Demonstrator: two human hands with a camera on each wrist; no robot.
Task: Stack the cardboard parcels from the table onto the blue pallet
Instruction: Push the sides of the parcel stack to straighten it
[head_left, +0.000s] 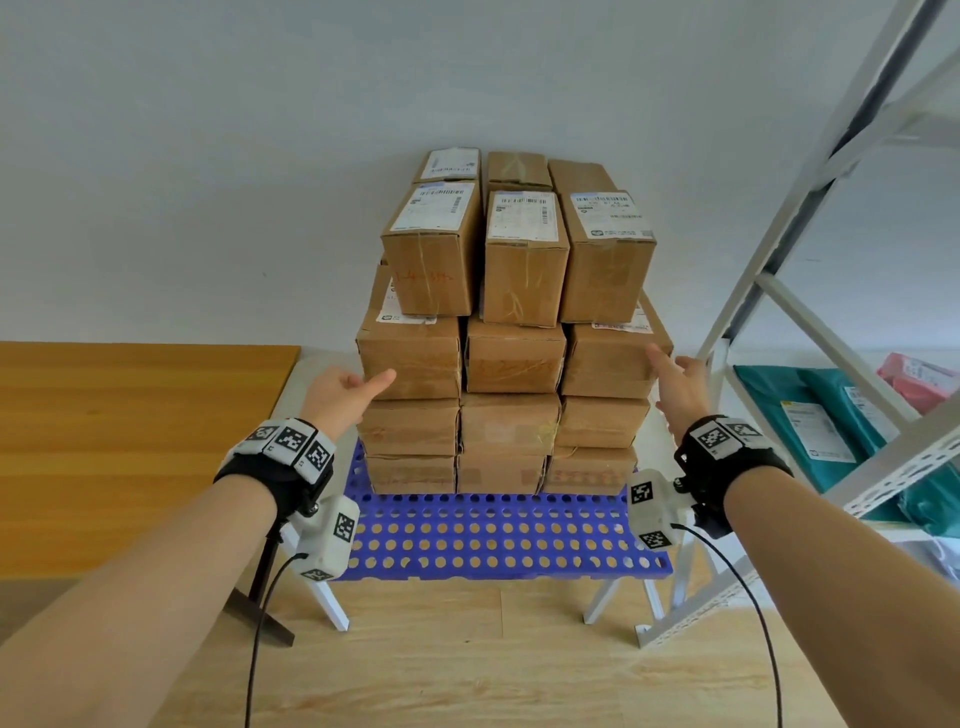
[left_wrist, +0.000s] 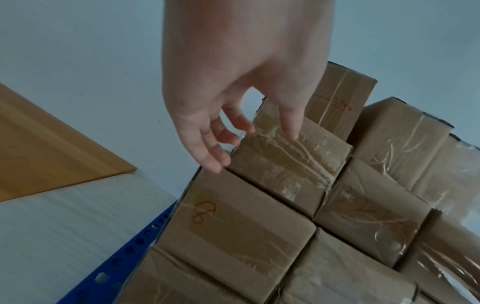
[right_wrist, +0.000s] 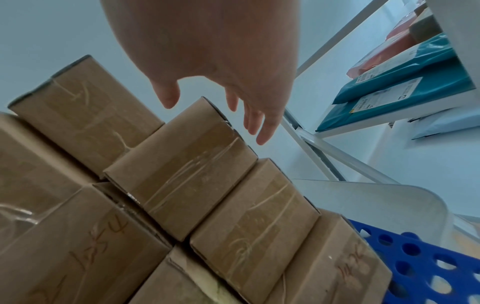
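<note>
A tall stack of brown cardboard parcels (head_left: 511, 358) stands on the blue perforated pallet (head_left: 498, 540), several tiers high, three wide. My left hand (head_left: 353, 387) is at the stack's left front corner, fingers straight, thumb pointing at a third-tier parcel (head_left: 410, 358). In the left wrist view that left hand (left_wrist: 241, 133) has its thumb on the taped face of this parcel (left_wrist: 291, 164) and its fingertips at the edge. My right hand (head_left: 675, 374) hovers spread beside the right corner parcel (head_left: 610, 361); the right wrist view shows the right hand (right_wrist: 221, 109) apart from the box (right_wrist: 182, 164).
An orange wooden table (head_left: 130, 447) lies to the left, with no parcels visible on it. A white metal shelf rack (head_left: 810, 291) stands close on the right, holding teal and red mailer bags (head_left: 831, 426). White pallet legs (head_left: 332, 603) stand on the wood floor.
</note>
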